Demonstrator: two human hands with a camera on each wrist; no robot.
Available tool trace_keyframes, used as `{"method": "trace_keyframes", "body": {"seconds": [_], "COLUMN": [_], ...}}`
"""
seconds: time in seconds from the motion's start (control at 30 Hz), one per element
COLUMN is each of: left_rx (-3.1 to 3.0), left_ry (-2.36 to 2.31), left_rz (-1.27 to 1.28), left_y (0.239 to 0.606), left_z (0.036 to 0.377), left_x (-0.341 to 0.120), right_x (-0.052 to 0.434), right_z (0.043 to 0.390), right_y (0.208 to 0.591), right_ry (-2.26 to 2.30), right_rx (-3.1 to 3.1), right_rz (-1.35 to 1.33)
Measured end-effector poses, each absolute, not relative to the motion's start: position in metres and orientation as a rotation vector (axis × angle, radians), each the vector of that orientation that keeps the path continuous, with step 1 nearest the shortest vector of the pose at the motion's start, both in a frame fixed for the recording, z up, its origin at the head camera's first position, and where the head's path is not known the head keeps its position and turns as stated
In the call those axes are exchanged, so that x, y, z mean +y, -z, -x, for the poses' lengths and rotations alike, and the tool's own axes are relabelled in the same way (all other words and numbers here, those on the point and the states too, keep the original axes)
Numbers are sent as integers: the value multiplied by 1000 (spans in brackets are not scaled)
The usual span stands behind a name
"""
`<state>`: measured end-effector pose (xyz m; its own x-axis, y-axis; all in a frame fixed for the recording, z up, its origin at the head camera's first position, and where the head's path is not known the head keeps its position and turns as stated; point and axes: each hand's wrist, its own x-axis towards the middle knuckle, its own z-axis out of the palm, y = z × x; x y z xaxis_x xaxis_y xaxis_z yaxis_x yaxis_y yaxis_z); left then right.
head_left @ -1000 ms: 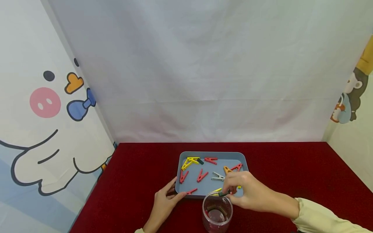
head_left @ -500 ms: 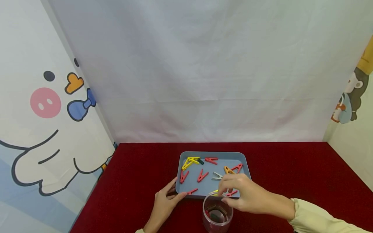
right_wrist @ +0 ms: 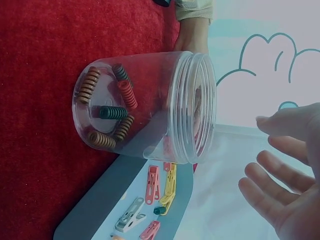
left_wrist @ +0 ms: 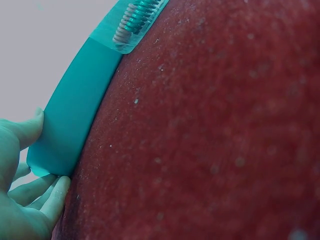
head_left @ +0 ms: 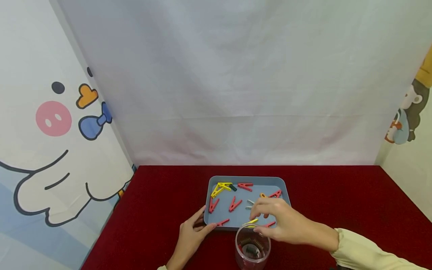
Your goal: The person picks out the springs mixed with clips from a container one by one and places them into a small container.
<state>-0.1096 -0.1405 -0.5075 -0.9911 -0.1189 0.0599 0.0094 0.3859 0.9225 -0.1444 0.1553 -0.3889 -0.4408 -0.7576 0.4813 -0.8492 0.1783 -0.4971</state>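
Head view, right hand (head_left: 281, 221) now empty, green spring (head_left: 251, 249) dropped into jar (head_left: 252, 247)

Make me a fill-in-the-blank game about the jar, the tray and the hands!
1. The springs lie inside the clear ____.
2. The clothespins lie in a blue ____.
3. The left hand touches the tray's near ____ corner.
4. The cloth under the tray is ____.

Missing words: jar; tray; left; red
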Motion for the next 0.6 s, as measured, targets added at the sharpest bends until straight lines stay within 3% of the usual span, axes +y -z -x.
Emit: {"method": "trace_keyframes", "body": {"seconds": [0.6], "left_rx": [-2526], "left_ry": [1672], "left_rz": [-88], "left_y": [509], "left_z": [112], "left_x": [-141], "right_x": [148], "right_z": [165], "right_y": [401], "right_ry": [-1204], "right_rx": [-2335], "right_rz": [-1497]}}
